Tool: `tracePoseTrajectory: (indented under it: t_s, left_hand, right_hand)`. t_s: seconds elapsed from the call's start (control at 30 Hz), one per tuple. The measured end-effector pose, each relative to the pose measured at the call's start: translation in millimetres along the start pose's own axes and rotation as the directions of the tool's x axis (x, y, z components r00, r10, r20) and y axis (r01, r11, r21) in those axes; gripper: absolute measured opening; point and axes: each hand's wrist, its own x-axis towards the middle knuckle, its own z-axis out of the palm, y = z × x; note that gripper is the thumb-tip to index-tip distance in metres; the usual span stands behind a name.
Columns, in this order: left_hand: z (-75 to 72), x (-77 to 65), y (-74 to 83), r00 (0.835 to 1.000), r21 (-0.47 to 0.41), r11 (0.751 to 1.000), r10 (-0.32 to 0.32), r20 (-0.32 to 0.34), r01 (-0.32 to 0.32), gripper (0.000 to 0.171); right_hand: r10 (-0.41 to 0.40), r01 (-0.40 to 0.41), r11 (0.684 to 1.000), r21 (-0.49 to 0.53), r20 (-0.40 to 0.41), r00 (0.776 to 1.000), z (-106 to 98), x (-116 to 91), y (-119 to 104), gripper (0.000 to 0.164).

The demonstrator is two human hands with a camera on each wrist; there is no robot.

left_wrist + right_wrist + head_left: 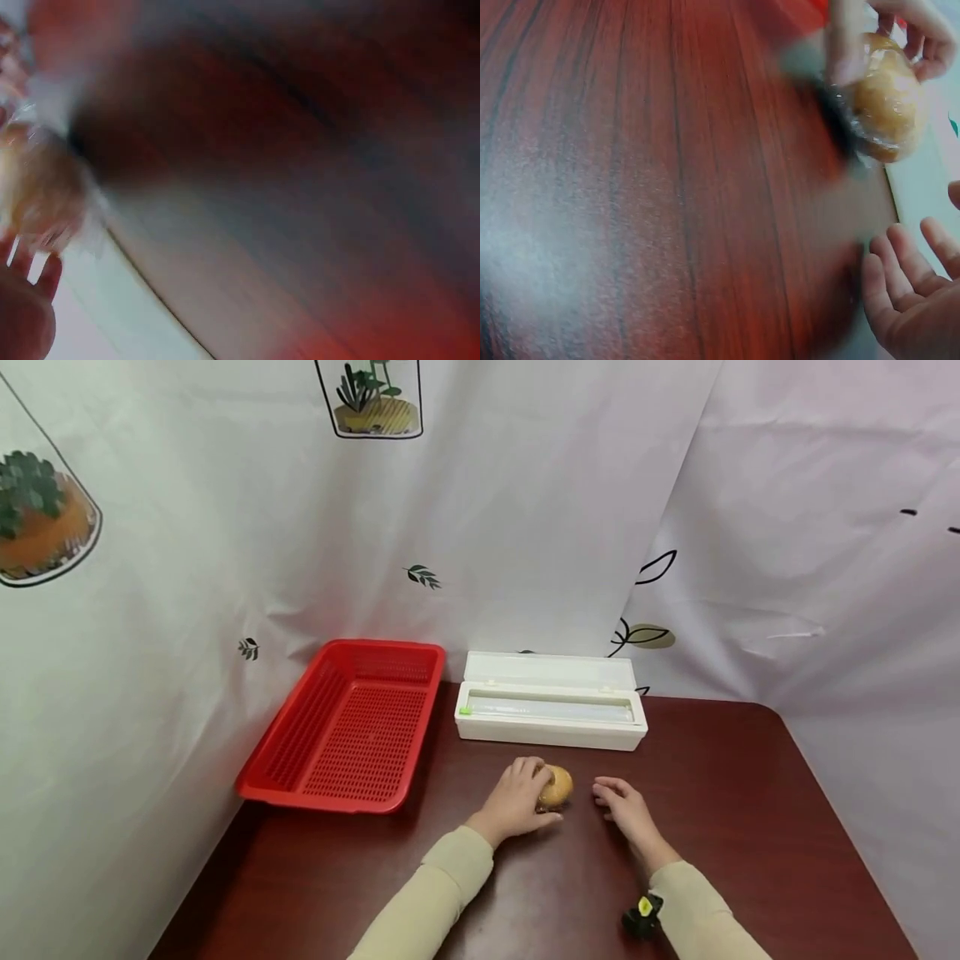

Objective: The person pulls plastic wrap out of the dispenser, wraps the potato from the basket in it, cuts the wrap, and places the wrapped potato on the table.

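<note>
A round golden-brown bun (557,787) in clear plastic film is held by my left hand (517,800), whose fingers curl over its left side. The film's shiny wrinkles show on the bun (889,101) in the right wrist view. Blurred at the left edge of the left wrist view is the same bun (45,184). My right hand (626,810) is a little to the right of it, apart from it and holding nothing. Its fingers (907,259) are relaxed and slightly bent in the right wrist view.
Left on the dark red-brown table (750,827) is a red plastic basket (405,760). A long white cling film box (551,731) with raised lid and small green slider (465,711) stands at the back. A black item with a yellow mark (642,917) is by the right sleeve.
</note>
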Motion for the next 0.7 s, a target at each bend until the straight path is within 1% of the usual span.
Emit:
tracePoseTrajectory:
  t_s: [0.03, 0.07, 0.1, 0.13, 0.17, 0.2, 0.23, 0.27, 0.3, 0.33, 0.37, 0.4, 0.43, 0.47, 0.5, 0.53, 0.57, 0.6, 0.63, 0.67, 0.7]
  left_hand:
    - [-1.5, -2.2, -0.3, 1.0, -0.076, 0.997, -0.013, -0.006, 0.013, 0.036]
    - [-2.7, -3.9, -0.8, 0.999, -0.175, 0.984, -0.038, -0.011, 0.035, 0.032]
    - [-3.5, -4.8, -1.3, 0.997, -0.278, 0.958, -0.076, -0.027, 0.066, 0.027]
    - [-4.3, -5.7, -1.9, 0.99, -0.378, 0.919, -0.139, -0.032, 0.117, 0.023]
    - [-4.8, -6.6, -2.7, 0.975, -0.465, 0.866, -0.221, -0.021, 0.186, 0.021]
    - [-5.0, -7.2, -3.6, 0.952, -0.541, 0.801, -0.306, -0.002, 0.257, 0.022]
    - [-4.9, -7.6, -4.6, 0.923, -0.609, 0.726, -0.385, 0.028, 0.321, 0.024]
    - [-4.7, -7.8, -5.6, 0.886, -0.665, 0.64, -0.458, 0.074, 0.386, 0.025]
    - [-4.1, -8.0, -6.5, 0.851, -0.695, 0.57, -0.511, 0.117, 0.438, 0.026]
    - [-3.6, -8.4, -7.0, 0.818, -0.714, 0.504, -0.549, 0.171, 0.487, 0.026]
    - [-2.6, -8.8, -7.3, 0.799, -0.73, 0.45, -0.562, 0.216, 0.514, 0.025]
    - [-0.9, -9.0, -7.5, 0.794, -0.75, 0.41, -0.556, 0.246, 0.519, 0.024]
    - [0.8, -9.0, -7.2, 0.796, -0.77, 0.379, -0.546, 0.261, 0.513, 0.023]
    - [2.3, -8.8, -6.2, 0.795, -0.786, 0.35, -0.542, 0.274, 0.51, 0.023]
    - [3.9, -8.6, -5.5, 0.798, -0.8, 0.335, -0.538, 0.272, 0.498, 0.023]
    - [4.4, -8.6, -4.8, 0.8, -0.807, 0.327, -0.536, 0.27, 0.492, 0.025]
    - [3.9, -8.7, -4.8, 0.805, -0.796, 0.355, -0.536, 0.257, 0.49, 0.026]
    - [1.8, -8.5, -5.9, 0.811, -0.771, 0.405, -0.535, 0.236, 0.492, 0.026]
    - [-2.6, -7.7, -7.8, 0.818, -0.726, 0.474, -0.536, 0.21, 0.497, 0.027]
    - [-9.5, -6.9, -10.3, 0.826, -0.657, 0.559, -0.534, 0.182, 0.506, 0.029]
    - [-17.7, -5.6, -13.8, 0.842, -0.561, 0.658, -0.52, 0.144, 0.502, 0.033]
  right_hand:
    - [0.001, -0.001, 1.0, -0.009, -0.003, 1.0, 0.8, 0.1, 0.6, 0.038]
    - [-0.001, 0.001, 1.0, -0.022, -0.009, 1.0, 1.7, 0.3, 1.3, 0.038]
    - [-0.008, 0.007, 1.0, -0.03, -0.014, 1.0, 2.8, 0.5, 1.3, 0.038]
    - [-0.017, 0.017, 0.999, -0.035, -0.015, 1.0, 4.4, 0.5, 1.1, 0.039]
    - [-0.023, 0.023, 0.999, -0.038, -0.015, 1.0, 6.5, 0.5, 0.7, 0.04]
    - [-0.03, 0.03, 0.999, -0.043, -0.006, 1.0, 8.8, 0.5, 0.4, 0.041]
    - [-0.037, 0.037, 0.998, -0.042, 0.005, 0.999, 11.1, 0.3, 0.0, 0.041]
    - [-0.043, 0.043, 0.998, -0.041, 0.014, 0.999, 13.6, 0.2, -0.3, 0.041]
    - [-0.047, 0.047, 0.998, -0.035, 0.021, 0.999, 15.8, -0.3, -0.5, 0.041]
    - [-0.044, 0.045, 0.998, -0.032, 0.022, 0.999, 17.7, -0.5, -0.2, 0.04]
    - [-0.042, 0.042, 0.999, -0.029, 0.018, 0.999, 19.2, -0.9, 0.7, 0.039]
    - [-0.042, 0.042, 0.999, -0.023, 0.012, 0.999, 20.1, -1.3, 1.5, 0.037]
    - [-0.04, 0.04, 0.999, -0.017, 0.002, 0.999, 20.3, -1.7, 2.6, 0.036]
    - [-0.039, 0.039, 0.999, -0.014, -0.005, 0.999, 19.9, -2.2, 3.3, 0.035]
    - [-0.039, 0.039, 0.999, -0.018, -0.004, 0.999, 18.7, -2.4, 4.0, 0.035]
    - [-0.042, 0.042, 0.999, -0.026, -0.002, 0.999, 17.1, -2.4, 4.3, 0.036]
    - [-0.054, 0.054, 0.998, -0.044, 0.001, 0.999, 14.8, -2.5, 3.3, 0.036]
    - [-0.073, 0.073, 0.994, -0.087, -0.002, 0.997, 11.5, -2.0, 1.8, 0.037]
    - [-0.093, 0.092, 0.986, -0.142, 0.0, 0.996, 6.5, -0.9, -0.7, 0.038]
    - [-0.137, 0.132, 0.966, -0.222, -0.005, 0.991, 0.2, 0.9, -3.5, 0.042]
    - [-0.193, 0.179, 0.93, -0.321, -0.013, 0.981, -6.8, 3.1, -6.2, 0.046]
